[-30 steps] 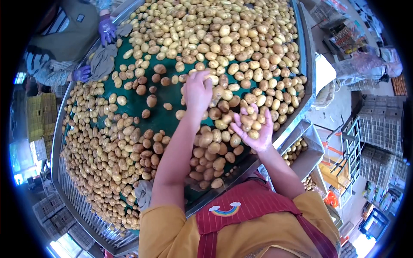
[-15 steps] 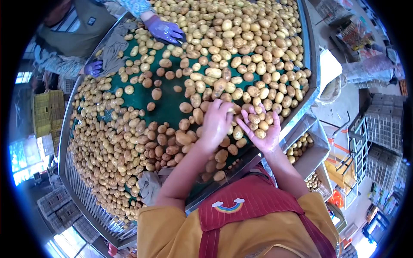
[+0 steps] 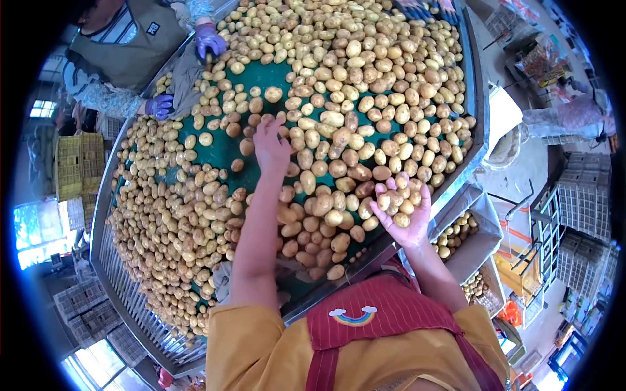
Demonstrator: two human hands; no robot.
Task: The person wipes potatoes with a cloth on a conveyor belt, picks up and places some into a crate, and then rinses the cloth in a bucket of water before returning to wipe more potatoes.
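Observation:
My left hand (image 3: 271, 144) reaches over the green sorting surface (image 3: 218, 151), fingers spread and pointing away from me, close to a few loose potatoes. A single potato (image 3: 273, 94) lies just beyond its fingertips. Palm up near the right edge, my right hand (image 3: 412, 228) is cupped around several small potatoes (image 3: 401, 219). Wet-looking potatoes of mixed sizes cover much of the table around both hands. A pile of larger ones (image 3: 324, 206) sits between my two forearms.
A co-worker's purple-gloved hands (image 3: 209, 40) (image 3: 159, 106) are at the upper left, beside a grey cloth (image 3: 188, 88). Other dark-gloved hands (image 3: 427, 10) show at the far edge. A lined crate (image 3: 479, 218) with potatoes stands right of the table's metal rim (image 3: 480, 117).
My left hand has moved away from my right hand, to the left and farther out. My right hand stays in place with the small potatoes. The co-worker's upper gloved hand has shifted left.

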